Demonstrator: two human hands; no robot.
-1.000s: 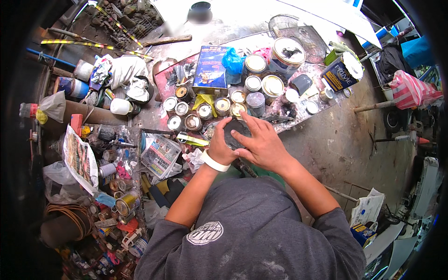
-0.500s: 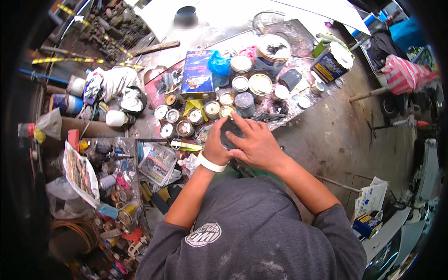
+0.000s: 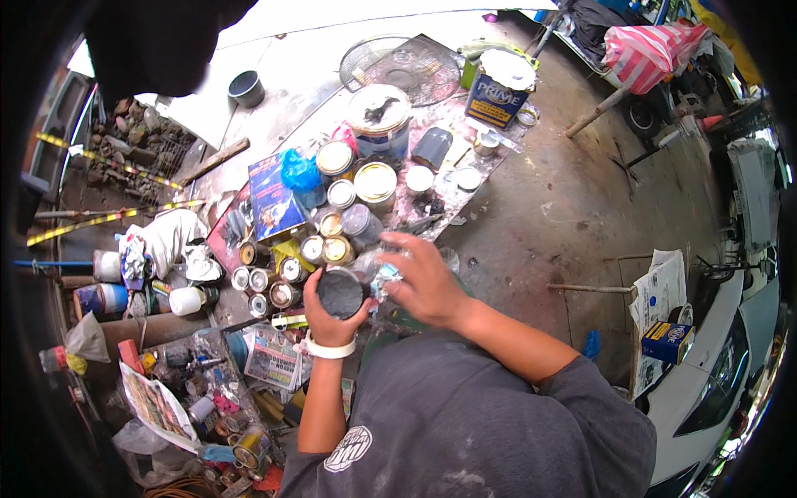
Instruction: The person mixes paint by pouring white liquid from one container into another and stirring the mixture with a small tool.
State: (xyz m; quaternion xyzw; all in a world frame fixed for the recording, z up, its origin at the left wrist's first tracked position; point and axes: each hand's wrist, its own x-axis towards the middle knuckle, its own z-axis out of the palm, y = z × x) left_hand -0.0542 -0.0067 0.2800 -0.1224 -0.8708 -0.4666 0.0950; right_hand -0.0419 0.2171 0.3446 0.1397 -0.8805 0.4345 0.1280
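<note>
A small round tin with a dark grey top (image 3: 339, 292) is cupped in the left hand (image 3: 325, 309) above the cluttered concrete floor, while the right hand (image 3: 425, 282), fingers loosely spread and gripping nothing, is laid at its rim; a level, firm hold seems advisable. Just beyond, the reach is crowded by a large grey-lidded paint can (image 3: 379, 119) and a cluster of small open tins (image 3: 286, 270).

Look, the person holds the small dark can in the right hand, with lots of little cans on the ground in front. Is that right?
Not quite. The head view shows the dark can in the left hand, the one with the white wristband. The right hand is beside it, fingers spread. The little cans on the ground in front are there as you said.
</note>
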